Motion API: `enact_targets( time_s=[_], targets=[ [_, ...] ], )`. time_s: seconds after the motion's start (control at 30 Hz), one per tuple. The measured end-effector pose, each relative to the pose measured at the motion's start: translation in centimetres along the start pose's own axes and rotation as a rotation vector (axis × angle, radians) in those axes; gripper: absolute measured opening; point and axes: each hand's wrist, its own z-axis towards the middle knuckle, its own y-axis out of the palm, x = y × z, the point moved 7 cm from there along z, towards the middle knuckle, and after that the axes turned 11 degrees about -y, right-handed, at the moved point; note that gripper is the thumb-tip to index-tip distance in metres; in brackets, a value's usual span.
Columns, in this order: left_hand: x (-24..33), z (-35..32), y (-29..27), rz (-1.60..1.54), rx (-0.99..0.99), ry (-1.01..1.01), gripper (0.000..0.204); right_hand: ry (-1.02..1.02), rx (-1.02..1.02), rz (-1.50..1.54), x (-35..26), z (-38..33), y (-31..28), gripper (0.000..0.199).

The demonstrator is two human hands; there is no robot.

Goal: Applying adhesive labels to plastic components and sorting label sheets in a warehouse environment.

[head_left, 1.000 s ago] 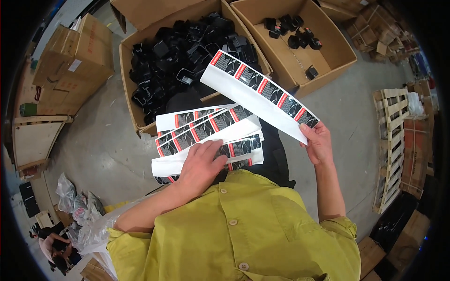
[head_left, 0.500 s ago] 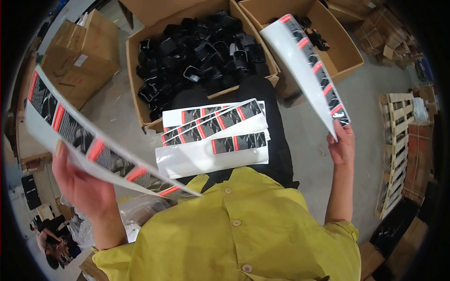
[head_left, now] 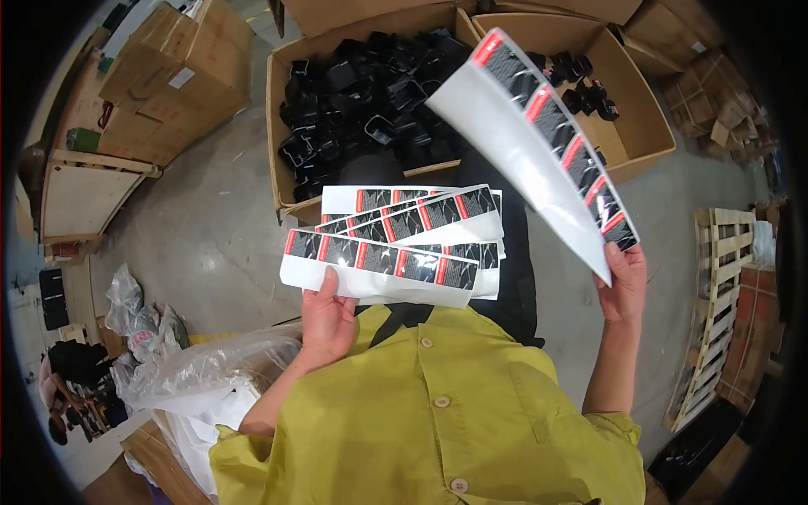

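Observation:
My left hand [head_left: 329,323] is closed on the near edge of a sticker sheet [head_left: 379,263], thumb on top. This white strip with black, red-edged labels lies across a fanned pile of similar sheets [head_left: 446,212] on my lap. Off to the right, my right hand [head_left: 624,282] pinches the lower end of another sticker sheet [head_left: 551,139]. That one is raised and curved, tilting up and leftward in front of the cardboard boxes, and its labels run along the right edge.
Ahead stands a cardboard box [head_left: 275,126] full of black plastic parts [head_left: 341,97]. Beside it, another cardboard box [head_left: 644,101] holds several black pieces. A wooden pallet [head_left: 715,295] leans at right; clear plastic wrap [head_left: 210,370] lies at left. A person [head_left: 57,391] is at the far left.
My left hand has come down and rightward from the far left, laying its sheet over the pile. My right hand still holds its sheet up, slightly shifted.

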Motion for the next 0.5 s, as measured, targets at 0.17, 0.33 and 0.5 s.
enact_targets(
  time_s=[0.17, 0.33, 0.5],
  targets=[
    [-1.2, 0.3, -0.8, -0.062, -0.035, -0.035, 0.033, 0.067, -0.032, -0.003, 1.4, -0.9, 2.3, 0.024],
    [-1.5, -0.1, -0.9, 0.016, -0.088, -0.084, 0.034, 0.124, -0.057, -0.009, 2.3, -1.5, 2.7, 0.024],
    [0.6, -4.1, -4.1, 0.641, 0.130, -0.411, 0.039, 0.154, -0.092, -0.040, 2.6, -2.1, 2.7, 0.020]
  ],
)
